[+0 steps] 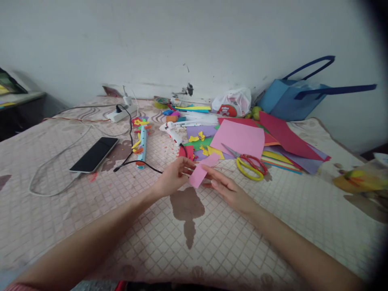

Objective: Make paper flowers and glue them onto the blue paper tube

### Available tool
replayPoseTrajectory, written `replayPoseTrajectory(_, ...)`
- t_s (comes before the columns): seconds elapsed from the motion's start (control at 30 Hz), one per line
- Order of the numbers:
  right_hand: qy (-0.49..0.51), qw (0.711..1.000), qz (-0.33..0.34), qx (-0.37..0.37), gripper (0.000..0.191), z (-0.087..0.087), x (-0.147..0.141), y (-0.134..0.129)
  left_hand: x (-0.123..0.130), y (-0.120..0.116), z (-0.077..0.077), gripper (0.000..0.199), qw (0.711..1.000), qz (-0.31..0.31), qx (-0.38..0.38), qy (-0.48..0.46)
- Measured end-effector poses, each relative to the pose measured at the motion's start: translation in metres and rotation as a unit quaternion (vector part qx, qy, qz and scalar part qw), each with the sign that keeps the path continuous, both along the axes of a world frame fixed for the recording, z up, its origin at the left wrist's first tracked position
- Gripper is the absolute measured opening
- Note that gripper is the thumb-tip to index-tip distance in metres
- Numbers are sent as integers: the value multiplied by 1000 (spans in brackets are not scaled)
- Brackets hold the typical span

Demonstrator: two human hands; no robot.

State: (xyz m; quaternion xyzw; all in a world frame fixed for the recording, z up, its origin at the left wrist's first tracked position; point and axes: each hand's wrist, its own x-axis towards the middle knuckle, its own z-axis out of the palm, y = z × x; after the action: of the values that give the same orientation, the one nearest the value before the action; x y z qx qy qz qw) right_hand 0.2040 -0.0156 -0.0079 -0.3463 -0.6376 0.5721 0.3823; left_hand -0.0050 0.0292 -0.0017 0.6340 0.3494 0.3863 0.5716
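Observation:
A small pink strip of paper (198, 175) is held up between both hands, over the middle of the patterned tablecloth (142, 242). My left hand (174, 176) has its fingers closed on the strip's left edge. From the right, my right hand (226, 188) pinches the same strip between thumb and fingers. Behind it lies another pale pink piece (213, 159). Just right of the hands, scissors with red and yellow handles (250, 166) rest partly on a large pink sheet (239, 137).
A white glue gun (171, 133) and a decorated light-blue stick (142, 145) lie behind my left hand. Further left are a phone (94, 154), cables and a power strip (121, 113). Coloured sheets (287, 137), a plastic bag (233, 103) and a blue bag (291, 99) stand back right.

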Motion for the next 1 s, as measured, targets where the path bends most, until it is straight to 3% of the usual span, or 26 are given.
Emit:
replayPoseTrajectory(0.2,9,999,-42,3,44,-8,1,1,-2,3,-7,37,996,-85,24,-15)
replayPoseTrajectory(0.37,19,997,-79,-12,46,-9,-2,-1,0,-2,-9,30,988,-67,118,72)
replayPoseTrajectory(0.57,131,979,-153,-33,45,0,-8,1,3,-6,-11,20,974,-56,187,111)
replayPoseTrajectory(0.8,127,951,-272,70,39,8,4,10,2,-6,-13,12,974,-40,195,111)
replayPoseTrajectory(0.87,119,958,-253,60,43,6,4,10,3,-6,-13,6,979,-34,178,91)
replayPoseTrajectory(1.0,91,986,-137,-21,41,-4,-3,4,4,-4,-14,11,988,-31,132,69)
